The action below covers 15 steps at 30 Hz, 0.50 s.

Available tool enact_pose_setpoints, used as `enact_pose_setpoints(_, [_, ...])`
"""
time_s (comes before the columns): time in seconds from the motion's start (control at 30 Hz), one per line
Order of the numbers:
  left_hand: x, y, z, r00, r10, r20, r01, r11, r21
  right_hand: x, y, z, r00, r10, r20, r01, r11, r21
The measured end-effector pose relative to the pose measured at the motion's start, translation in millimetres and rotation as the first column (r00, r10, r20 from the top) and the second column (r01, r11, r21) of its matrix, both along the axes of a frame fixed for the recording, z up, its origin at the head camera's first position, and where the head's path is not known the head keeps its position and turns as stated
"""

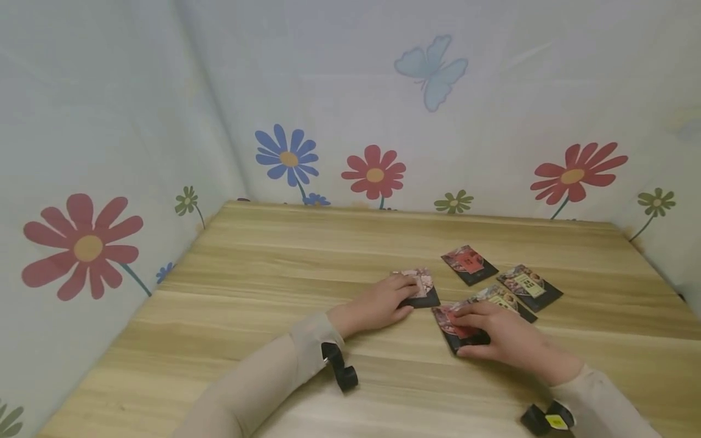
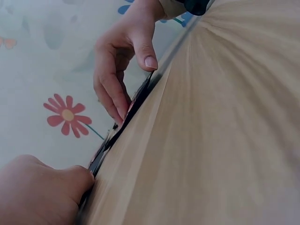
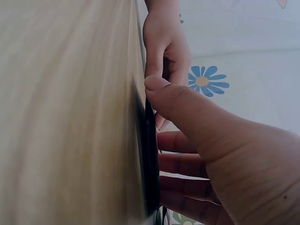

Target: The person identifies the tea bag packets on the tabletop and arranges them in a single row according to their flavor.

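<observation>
My left hand [image 1: 378, 304] holds a flat packet [image 1: 427, 295] with a pink printed picture and a black lower band. Its fingers lie over the picture, with the thumb by the near edge. To the right, my right hand [image 1: 506, 337] grips a red-labelled flat packet [image 1: 445, 322], its fingers across the top and its thumb at the near edge. In the right wrist view the thumb [image 3: 187, 105] stands at the dark edge [image 3: 151, 154] of this packet. Partly covered by the right hand, a yellow-labelled packet [image 1: 527, 312] lies just behind.
Farther back on the wooden table [image 1: 263, 267] lie another red-labelled packet [image 1: 470, 264] and another yellow-labelled packet [image 1: 529, 287]. White cloth [image 1: 328, 79] printed with flowers and a butterfly hangs behind the table and along its sides. Black straps [image 1: 341, 368] hang from both wrists.
</observation>
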State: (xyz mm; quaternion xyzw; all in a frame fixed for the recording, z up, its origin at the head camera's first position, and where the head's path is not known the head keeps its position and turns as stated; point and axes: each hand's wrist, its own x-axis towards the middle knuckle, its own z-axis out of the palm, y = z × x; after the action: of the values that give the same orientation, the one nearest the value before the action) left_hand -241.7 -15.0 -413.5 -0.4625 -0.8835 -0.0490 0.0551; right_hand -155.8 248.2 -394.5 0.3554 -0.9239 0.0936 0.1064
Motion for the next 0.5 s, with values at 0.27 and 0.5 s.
enact_pose_setpoints(0.27, [1.2, -9.9, -1.2, 1.0, -0.019, -0.007, 0.019, 1.0, 0.007, 0.3, -2, -1.2, 1.0, -0.004, -0.008, 0.005, 1.0, 0.006])
enact_pose_setpoints(0.5, [0.0, -20.3, -2.8, 0.999, -0.03, -0.035, 0.03, 0.999, 0.025, 1.1, -2, 0.2, 1.0, -0.026, -0.005, 0.026, 0.999, 0.019])
